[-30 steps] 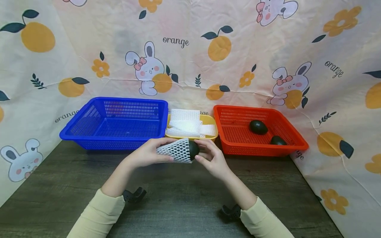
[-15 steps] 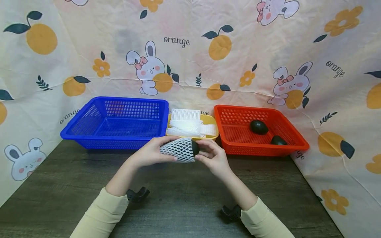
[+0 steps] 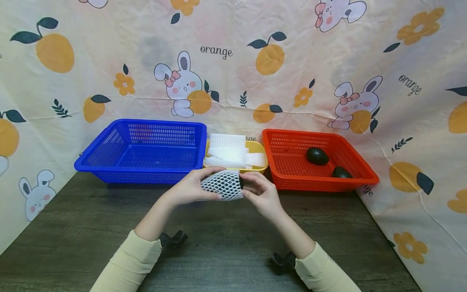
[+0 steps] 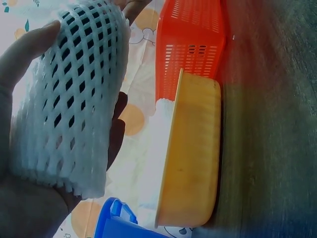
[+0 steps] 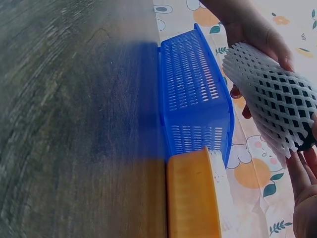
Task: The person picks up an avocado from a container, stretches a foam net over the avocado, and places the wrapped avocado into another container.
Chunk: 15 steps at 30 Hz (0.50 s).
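Observation:
Both hands hold a dark avocado (image 5: 308, 144) in a white foam net sleeve (image 3: 223, 185) above the table, before the yellow basket. My left hand (image 3: 190, 187) grips the sleeve from the left, thumb on the near side and fingers behind. In the left wrist view the foam net sleeve (image 4: 74, 94) shows dark fruit through its upper mesh; its lower part looks hollow. My right hand (image 3: 262, 194) pinches the avocado's bare right end at the sleeve's mouth. Only a thin dark strip of that end shows beside the fingertips.
A blue basket (image 3: 142, 177) stands at the back left. The yellow basket (image 3: 260, 146) in the middle holds white foam nets (image 3: 228, 152). On the right, a red basket (image 3: 310, 184) contains two dark avocados (image 3: 317, 155). A patterned cloth (image 3: 233, 73) hangs behind them.
The foam net sleeve has slid rightward over the avocado, so less dark skin shows. My left hand has moved right with it; my right hand has stayed nearly in place.

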Each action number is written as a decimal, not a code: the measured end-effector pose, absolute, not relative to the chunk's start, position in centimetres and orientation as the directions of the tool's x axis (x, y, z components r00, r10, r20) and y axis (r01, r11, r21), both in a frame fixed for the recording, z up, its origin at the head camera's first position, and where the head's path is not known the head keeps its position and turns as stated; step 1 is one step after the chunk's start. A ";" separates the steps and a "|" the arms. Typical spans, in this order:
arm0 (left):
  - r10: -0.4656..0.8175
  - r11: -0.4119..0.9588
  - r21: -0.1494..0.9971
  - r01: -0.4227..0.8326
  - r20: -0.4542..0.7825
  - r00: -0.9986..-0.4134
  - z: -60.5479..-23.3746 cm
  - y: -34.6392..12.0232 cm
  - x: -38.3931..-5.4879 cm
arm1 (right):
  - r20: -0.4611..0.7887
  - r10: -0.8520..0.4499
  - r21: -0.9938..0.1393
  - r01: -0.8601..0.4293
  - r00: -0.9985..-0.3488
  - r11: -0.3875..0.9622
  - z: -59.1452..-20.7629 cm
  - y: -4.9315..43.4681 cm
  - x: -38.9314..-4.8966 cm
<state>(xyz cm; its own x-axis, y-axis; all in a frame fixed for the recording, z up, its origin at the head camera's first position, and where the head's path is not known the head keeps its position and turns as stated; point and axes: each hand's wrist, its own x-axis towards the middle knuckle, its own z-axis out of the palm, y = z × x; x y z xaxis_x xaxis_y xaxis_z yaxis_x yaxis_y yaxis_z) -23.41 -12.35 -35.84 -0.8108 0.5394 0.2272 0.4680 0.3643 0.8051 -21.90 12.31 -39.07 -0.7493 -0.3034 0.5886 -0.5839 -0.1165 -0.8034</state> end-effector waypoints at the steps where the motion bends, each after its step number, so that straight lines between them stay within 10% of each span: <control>1: 0.541 0.363 0.807 0.466 0.225 -0.811 -35.8 -12.3 -23.4 | 0.591 -0.302 -0.801 -0.587 -0.748 -0.115 -39.1 12.3 -21.9; 15: 0.548 0.359 0.801 0.480 0.235 -0.803 -35.8 -11.8 -23.1 | 0.592 -0.293 -0.800 -0.592 -0.751 -0.098 -39.4 12.1 -21.8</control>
